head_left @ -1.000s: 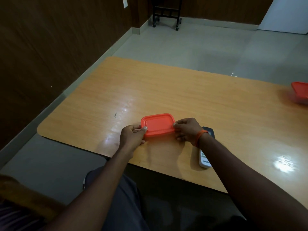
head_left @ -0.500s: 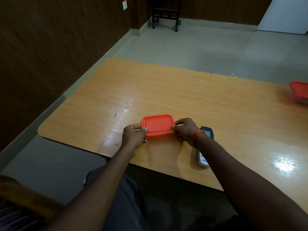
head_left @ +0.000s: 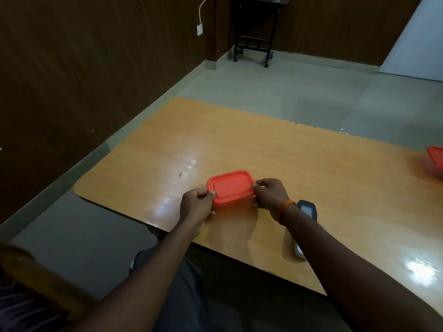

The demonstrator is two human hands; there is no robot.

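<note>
Dim room with dark wood-panelled walls and pale floor tiles; long wooden desk (head_left: 263, 149) across the middle, glossy with patches of light. Near the desk's front edge, orange-lidded box (head_left: 231, 186), lid up and roughly level, long side towards the person. Gripped at both short ends: left hand (head_left: 196, 207) at the box's left end, thumb tip on the lid rim, fingers curled underneath; right hand (head_left: 272, 195) at the box's right end, thumb on the rim, fingers folded round the side. Cannot tell whether sitting on the desk or raised just off it. Just right of the box, on the right wrist, orange wristband (head_left: 286, 209). Right of the box and nearer the person, dark-and-white remote (head_left: 308, 209) flat on the desk, partly hidden under the right forearm. Far right of the box, well apart, second orange-lidded box (head_left: 436, 160), cut by the frame edge. Beyond the box, across the floor, black wheeled stand (head_left: 254, 41) against the far wall; farther left, white wall socket (head_left: 199, 29). Left of the box, low and close to the person, wooden chair arm (head_left: 36, 276).
</note>
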